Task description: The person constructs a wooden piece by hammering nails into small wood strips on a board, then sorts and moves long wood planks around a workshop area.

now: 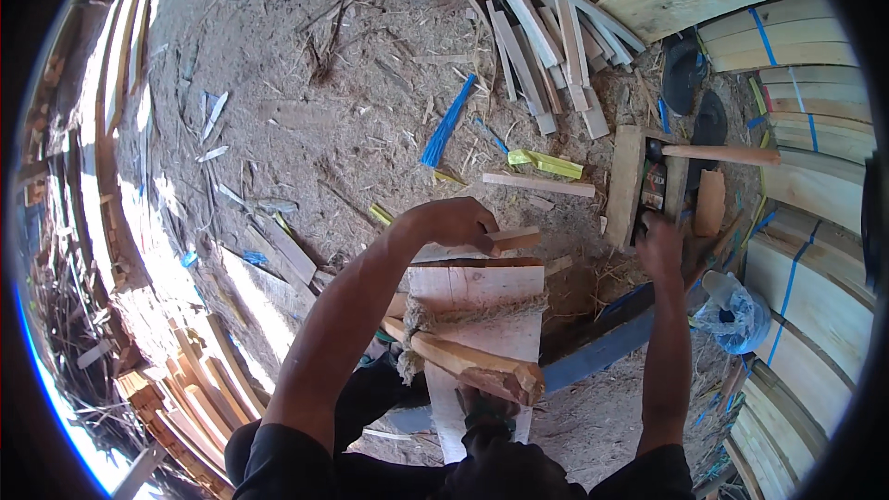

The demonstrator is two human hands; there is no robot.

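Observation:
My left hand (pixel 458 222) grips a short wood strip (pixel 519 239) just above a pale plank (pixel 477 282). A frayed fibrous band (pixel 463 313) crosses the plank, and a rough wooden piece (pixel 477 370) lies on it. At the right, my right hand (pixel 657 245) has curled fingers at the lower end of a narrow wooden box (pixel 625 185) with small dark items inside; what they hold is hidden. A wooden stick (pixel 727 155) lies across the box's upper part, beside a short tan offcut (pixel 710 204).
Loose slats (pixel 542 37) are piled at the top. Strapped board stacks (pixel 796 185) line the right side. A clear plastic bag (pixel 732 313) sits near my right forearm. Dark sandals (pixel 685 74), blue strips (pixel 449 120) and yellow strips (pixel 546 163) lie on the littered ground. More timber (pixel 194 380) lies lower left.

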